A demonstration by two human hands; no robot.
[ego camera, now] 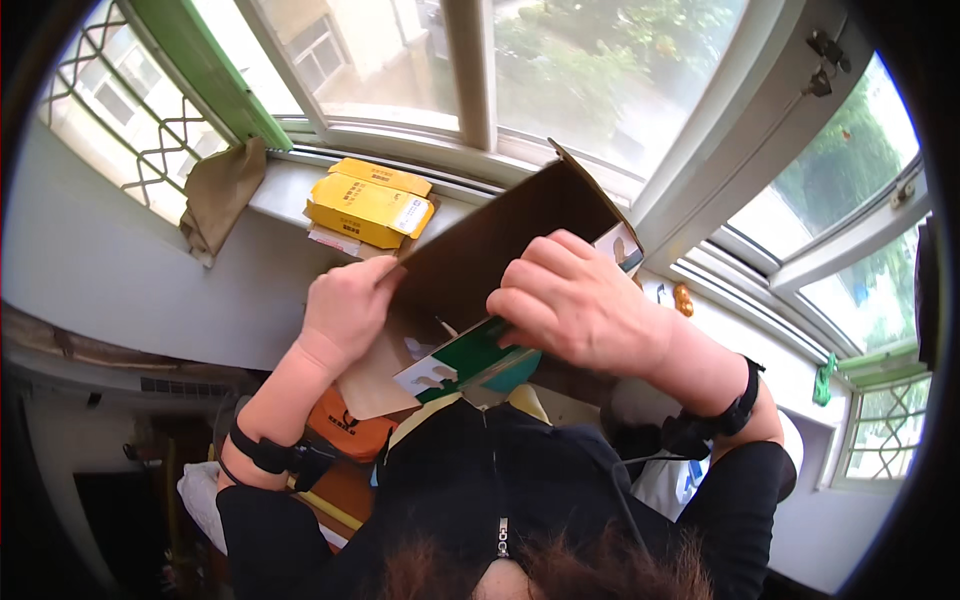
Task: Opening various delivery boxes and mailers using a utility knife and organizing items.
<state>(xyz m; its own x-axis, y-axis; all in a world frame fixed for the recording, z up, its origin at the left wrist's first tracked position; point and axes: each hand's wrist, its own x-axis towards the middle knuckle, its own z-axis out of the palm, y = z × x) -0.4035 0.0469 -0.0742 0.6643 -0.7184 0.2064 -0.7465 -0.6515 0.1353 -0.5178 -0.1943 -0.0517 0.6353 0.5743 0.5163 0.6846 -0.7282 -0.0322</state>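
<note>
An open cardboard box [480, 259] is tilted in front of my chest, its brown inside facing me. My left hand [341, 311] grips its left edge, the thumb tucked over the rim. Across the near side, my right hand [585, 307] has its fingers curled over a wall printed green and white [465, 356]. A pale cardboard flap [379, 379] hangs below my left hand. Something thin and light-coloured shows inside the box near the printed wall, too small to identify. The box's far underside is hidden.
Flattened yellow cartons [367, 202] lie on the windowsill [281, 187], beside a folded brown sheet [225, 195]. Window frames [469, 75] rise beyond the box. On the right sill are a small golden figurine [682, 298] and a green cord [825, 381]. An orange bag [349, 427] sits below my left forearm.
</note>
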